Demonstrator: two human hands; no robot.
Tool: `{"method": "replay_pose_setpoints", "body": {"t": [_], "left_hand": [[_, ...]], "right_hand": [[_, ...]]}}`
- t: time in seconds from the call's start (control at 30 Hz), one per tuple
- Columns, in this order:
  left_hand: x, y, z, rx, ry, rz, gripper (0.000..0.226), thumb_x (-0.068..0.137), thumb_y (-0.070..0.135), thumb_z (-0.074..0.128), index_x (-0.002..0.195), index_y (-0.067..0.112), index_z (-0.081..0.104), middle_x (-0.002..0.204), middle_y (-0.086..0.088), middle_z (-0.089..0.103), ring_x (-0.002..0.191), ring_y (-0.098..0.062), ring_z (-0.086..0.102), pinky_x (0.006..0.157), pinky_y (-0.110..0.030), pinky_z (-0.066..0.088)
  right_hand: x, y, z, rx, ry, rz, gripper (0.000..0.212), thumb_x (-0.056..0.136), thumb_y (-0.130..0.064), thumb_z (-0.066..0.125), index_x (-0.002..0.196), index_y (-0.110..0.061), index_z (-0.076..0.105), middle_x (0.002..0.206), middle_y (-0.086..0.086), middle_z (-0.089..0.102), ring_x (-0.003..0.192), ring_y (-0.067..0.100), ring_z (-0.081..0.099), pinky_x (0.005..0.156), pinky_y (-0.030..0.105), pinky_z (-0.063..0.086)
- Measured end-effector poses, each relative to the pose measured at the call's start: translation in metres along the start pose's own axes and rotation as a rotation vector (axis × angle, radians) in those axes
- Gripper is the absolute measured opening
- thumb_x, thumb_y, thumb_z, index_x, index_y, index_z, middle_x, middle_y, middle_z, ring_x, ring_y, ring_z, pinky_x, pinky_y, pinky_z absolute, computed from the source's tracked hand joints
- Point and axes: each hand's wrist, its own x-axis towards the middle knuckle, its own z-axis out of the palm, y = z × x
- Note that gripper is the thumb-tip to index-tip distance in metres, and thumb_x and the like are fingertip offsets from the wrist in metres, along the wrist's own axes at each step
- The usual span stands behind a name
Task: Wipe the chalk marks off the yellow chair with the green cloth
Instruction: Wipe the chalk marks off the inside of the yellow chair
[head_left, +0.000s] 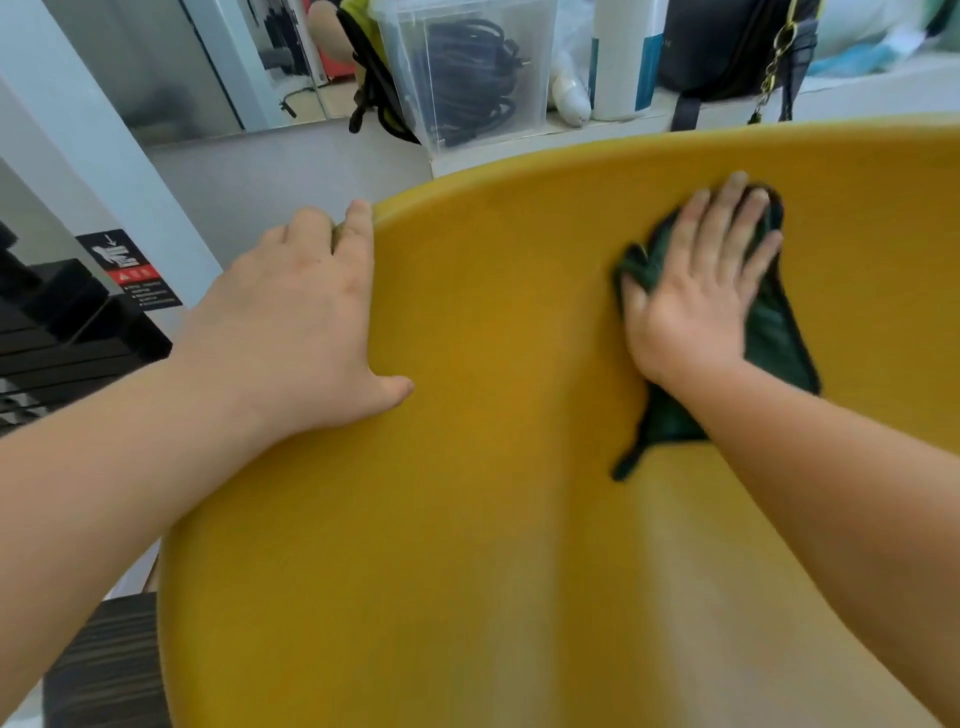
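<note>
cloth (779, 343) lies pinned under the flat, spread right hand (701, 291) high on the yellow chair (493, 467); pale smear sits below it, toward the viewer. left hand (301, 322) grips the chair's edge.

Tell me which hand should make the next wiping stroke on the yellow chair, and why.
Right. The right hand lies flat on the green cloth, pressing it to the yellow chair. The left hand holds no cloth; its fingers curl over the chair's edge, likely steadying it.
</note>
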Motion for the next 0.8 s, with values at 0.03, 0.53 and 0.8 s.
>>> {"method": "replay_pose_setpoints", "body": {"t": [0.03,0.53,0.8], "left_hand": [[0.000,0.000,0.001,0.007,-0.003,-0.005,0.133,0.061,0.080,0.065,0.157,0.016,-0.003,0.132,-0.015,0.037,0.118,-0.034,0.046,0.096,-0.046,0.046],[-0.004,0.003,0.000,0.051,-0.010,-0.017,0.147,0.050,0.092,0.061,0.157,0.013,-0.002,0.130,-0.015,0.039,0.116,-0.034,0.047,0.096,-0.047,0.047],[-0.005,0.004,0.001,0.040,-0.006,-0.046,0.146,0.050,0.091,0.061,0.157,0.011,0.002,0.125,-0.015,0.043,0.112,-0.034,0.050,0.096,-0.046,0.047]], "right_hand": [[0.009,-0.034,-0.006,0.071,0.009,0.064,0.091,0.098,-0.054,0.037,0.159,-0.003,-0.008,0.166,0.025,-0.012,0.153,0.044,-0.011,0.122,0.063,-0.005],[-0.096,0.109,0.017,-0.300,-0.324,-0.547,0.085,0.096,-0.069,0.017,0.160,-0.014,0.025,0.169,0.008,0.010,0.157,0.026,0.001,0.125,0.053,0.002],[-0.033,-0.098,-0.003,0.177,-0.210,-0.268,0.089,0.098,-0.050,0.036,0.158,-0.014,-0.018,0.164,0.011,-0.030,0.148,0.035,-0.033,0.121,0.059,-0.016]]}}
